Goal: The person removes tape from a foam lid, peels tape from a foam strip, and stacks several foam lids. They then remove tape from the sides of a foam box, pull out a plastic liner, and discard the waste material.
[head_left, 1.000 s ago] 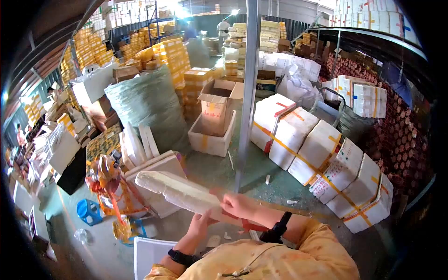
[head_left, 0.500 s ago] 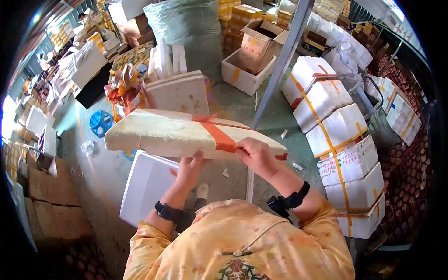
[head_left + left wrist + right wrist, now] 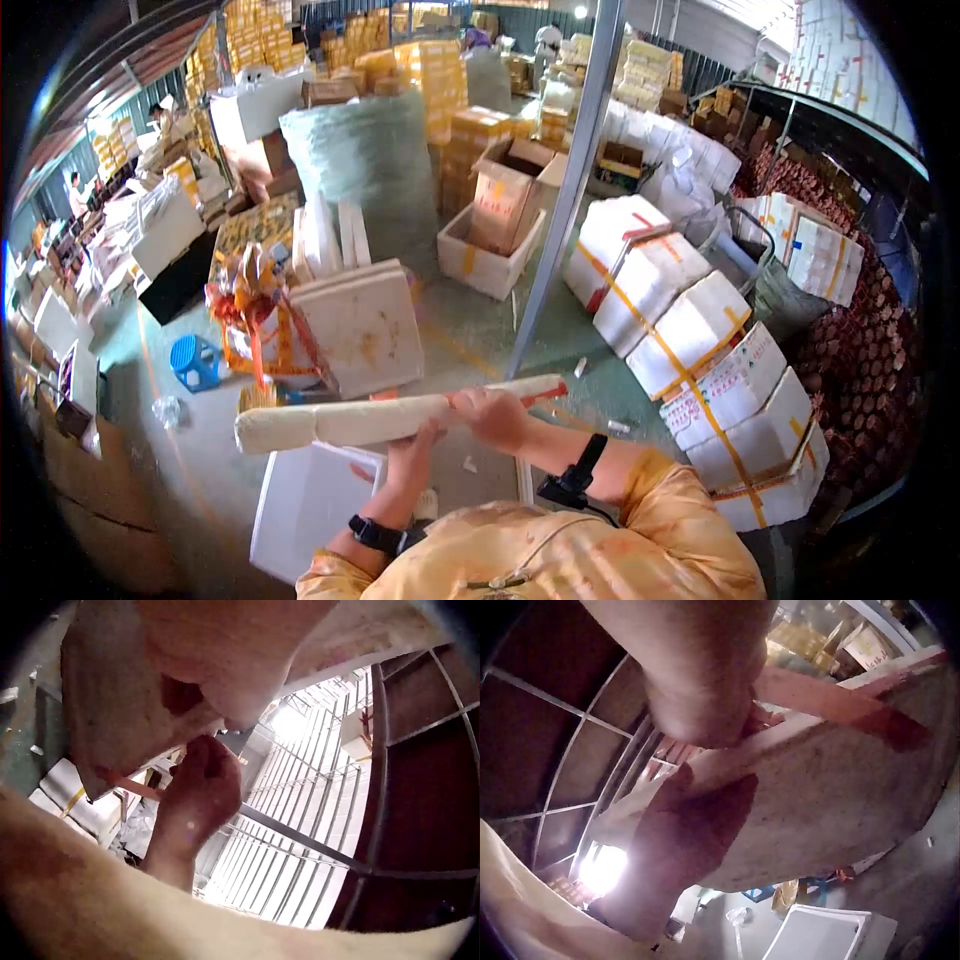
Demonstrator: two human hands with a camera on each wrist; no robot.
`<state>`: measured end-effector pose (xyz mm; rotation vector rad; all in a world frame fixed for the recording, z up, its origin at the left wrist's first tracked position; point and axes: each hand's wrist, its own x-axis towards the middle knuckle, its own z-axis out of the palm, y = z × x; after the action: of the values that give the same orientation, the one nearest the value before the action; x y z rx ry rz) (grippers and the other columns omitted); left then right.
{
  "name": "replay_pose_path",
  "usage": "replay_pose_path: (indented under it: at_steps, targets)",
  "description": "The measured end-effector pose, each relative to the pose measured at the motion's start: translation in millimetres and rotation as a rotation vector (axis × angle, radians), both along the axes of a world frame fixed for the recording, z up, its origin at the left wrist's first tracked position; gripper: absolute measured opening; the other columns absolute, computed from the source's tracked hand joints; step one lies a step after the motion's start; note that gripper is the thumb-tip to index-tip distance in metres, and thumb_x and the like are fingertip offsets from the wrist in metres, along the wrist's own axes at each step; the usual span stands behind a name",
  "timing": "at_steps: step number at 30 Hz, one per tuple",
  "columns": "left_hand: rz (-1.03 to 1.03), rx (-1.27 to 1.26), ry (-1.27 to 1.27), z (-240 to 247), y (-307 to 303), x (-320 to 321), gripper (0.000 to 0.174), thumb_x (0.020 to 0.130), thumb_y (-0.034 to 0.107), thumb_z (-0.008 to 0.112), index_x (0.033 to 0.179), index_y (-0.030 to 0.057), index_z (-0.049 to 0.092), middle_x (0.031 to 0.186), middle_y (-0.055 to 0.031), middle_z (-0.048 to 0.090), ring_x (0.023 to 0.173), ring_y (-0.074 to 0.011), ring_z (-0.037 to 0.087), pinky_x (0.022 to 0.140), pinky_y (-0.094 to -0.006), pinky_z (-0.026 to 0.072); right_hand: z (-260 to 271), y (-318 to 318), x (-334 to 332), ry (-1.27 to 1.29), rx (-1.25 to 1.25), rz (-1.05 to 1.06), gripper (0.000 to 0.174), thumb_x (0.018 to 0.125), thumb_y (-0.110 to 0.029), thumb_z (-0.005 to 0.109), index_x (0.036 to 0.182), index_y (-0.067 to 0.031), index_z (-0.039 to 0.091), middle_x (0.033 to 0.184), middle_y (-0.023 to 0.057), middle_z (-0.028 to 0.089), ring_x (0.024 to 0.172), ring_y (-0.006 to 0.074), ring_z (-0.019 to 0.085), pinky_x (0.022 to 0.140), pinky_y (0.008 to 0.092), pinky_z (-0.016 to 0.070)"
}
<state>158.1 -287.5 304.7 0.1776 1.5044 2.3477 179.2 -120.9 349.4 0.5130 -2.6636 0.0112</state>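
A white foam box lid (image 3: 330, 424) is held up before the person's chest, seen nearly edge-on in the head view. The left hand (image 3: 408, 458) grips its near edge, fingers on its face in the right wrist view. Red tape (image 3: 817, 697) crosses the lid's edge and a strip of it stretches up to the right hand (image 3: 490, 418). Curled fingers of that right hand pinch the strip close beside the left hand. Below the lid stands an open white foam box (image 3: 310, 505), partly hidden by it.
Taped white foam boxes (image 3: 680, 325) stand in a row on the right, behind a metal post (image 3: 565, 200). Foam panels (image 3: 360, 330) lean ahead, near a blue stool (image 3: 195, 362). A carton (image 3: 505, 200) sits in a foam box farther off. Foam scraps (image 3: 618, 427) litter the floor.
The lid first pointed away to the left, then turned broadside with its taped face showing, and now is tipped nearly edge-on. Both hands stay at it; the head view dipped and rose again.
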Motion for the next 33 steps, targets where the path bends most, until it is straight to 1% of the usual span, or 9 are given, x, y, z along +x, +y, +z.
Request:
replay_pose_path:
  at_steps: [3, 4, 7, 10, 13, 16, 19, 23, 33]
  targets:
    - [-0.019, -0.004, -0.009, 17, 1, 0, 0.042, 0.085, 0.013, 0.055, 0.121, 0.0003, 0.037, 0.111, -0.0104, 0.050, 0.097, -0.0203, 0.054, 0.079, -0.0315, 0.0488, 2, -2, -4, -0.005, 0.088, 0.050, 0.028, 0.071, -0.012, 0.051, 0.098, -0.0079, 0.053, 0.074, 0.0036, 0.053, 0.068, 0.0182, 0.056, 0.054, 0.0299, 0.0476]
    - [-0.010, -0.004, -0.020, 23, 2, 1, 0.040, 0.085, 0.013, 0.055, 0.119, -0.0012, 0.038, 0.110, -0.0106, 0.050, 0.096, -0.0202, 0.054, 0.079, -0.0312, 0.0487, 10, -5, -3, 0.050, 0.122, 0.062, 0.015, 0.071, -0.014, 0.052, 0.083, -0.0055, 0.053, 0.068, 0.0037, 0.053, 0.064, 0.0167, 0.058, 0.050, 0.0276, 0.0478]
    - [-0.078, -0.019, 0.106, 17, -1, -5, 0.034, 0.085, 0.012, 0.055, 0.113, -0.0039, 0.044, 0.106, -0.0100, 0.053, 0.094, -0.0186, 0.055, 0.076, -0.0294, 0.0489, 3, -5, -9, -0.009, 0.124, 0.074, 0.012, 0.071, -0.014, 0.054, 0.079, -0.0058, 0.052, 0.067, 0.0036, 0.053, 0.063, 0.0179, 0.058, 0.048, 0.0289, 0.0479]
    - [0.020, -0.048, 0.100, 15, -3, -7, 0.025, 0.079, 0.012, 0.060, 0.100, -0.0020, 0.055, 0.092, -0.0055, 0.058, 0.081, -0.0130, 0.054, 0.069, -0.0263, 0.0449, 4, -4, -21, -0.085, 0.156, 0.059, 0.010, 0.071, -0.014, 0.055, 0.075, -0.0056, 0.051, 0.067, 0.0070, 0.055, 0.061, 0.0205, 0.059, 0.047, 0.0306, 0.0483]
    - [0.013, -0.117, 0.152, 9, -12, -13, 0.027, 0.084, 0.009, 0.055, 0.107, -0.0038, 0.049, 0.097, -0.0091, 0.056, 0.088, -0.0171, 0.056, 0.074, -0.0287, 0.0493, 17, -13, -27, -0.092, -0.113, -0.008, 0.011, 0.074, -0.014, 0.053, 0.074, -0.0049, 0.049, 0.068, 0.0120, 0.057, 0.058, 0.0244, 0.059, 0.046, 0.0312, 0.0482]
    - [-0.001, -0.152, 0.198, 6, -19, -17, 0.029, 0.083, 0.009, 0.055, 0.108, -0.0034, 0.048, 0.100, -0.0094, 0.055, 0.090, -0.0178, 0.055, 0.075, -0.0302, 0.0499, 39, -11, -29, -0.391, -0.511, -0.126, 0.012, 0.078, -0.015, 0.052, 0.079, -0.0037, 0.050, 0.069, 0.0143, 0.057, 0.061, 0.0287, 0.060, 0.050, 0.0344, 0.0483]
    - [0.102, -0.138, 0.193, 2, -20, -15, 0.029, 0.083, 0.010, 0.057, 0.107, -0.0024, 0.049, 0.102, -0.0087, 0.054, 0.092, -0.0180, 0.054, 0.075, -0.0320, 0.0508, 45, -9, -25, -0.438, -0.888, -0.072, 0.013, 0.079, -0.016, 0.054, 0.084, -0.0042, 0.051, 0.070, 0.0149, 0.057, 0.067, 0.0309, 0.059, 0.057, 0.0366, 0.0476]
    - [0.061, -0.032, 0.141, 4, -21, -11, 0.033, 0.082, 0.012, 0.058, 0.110, -0.0013, 0.046, 0.105, -0.0090, 0.051, 0.094, -0.0192, 0.053, 0.076, -0.0339, 0.0516, 37, -11, -18, -0.199, -0.524, 0.196, 0.018, 0.080, -0.019, 0.057, 0.087, -0.0032, 0.053, 0.078, 0.0136, 0.056, 0.075, 0.0299, 0.058, 0.063, 0.0362, 0.0470]
    - [-0.090, 0.013, -0.087, -10, -2, 16, 0.043, 0.084, 0.022, 0.058, 0.117, 0.0006, 0.041, 0.109, -0.0102, 0.049, 0.096, -0.0208, 0.053, 0.079, -0.0331, 0.0490, 28, -14, 14, -0.323, -0.675, 0.152, 0.011, 0.077, -0.008, 0.052, 0.085, -0.0026, 0.047, 0.085, 0.0155, 0.055, 0.080, 0.0343, 0.056, 0.066, 0.0391, 0.0443]
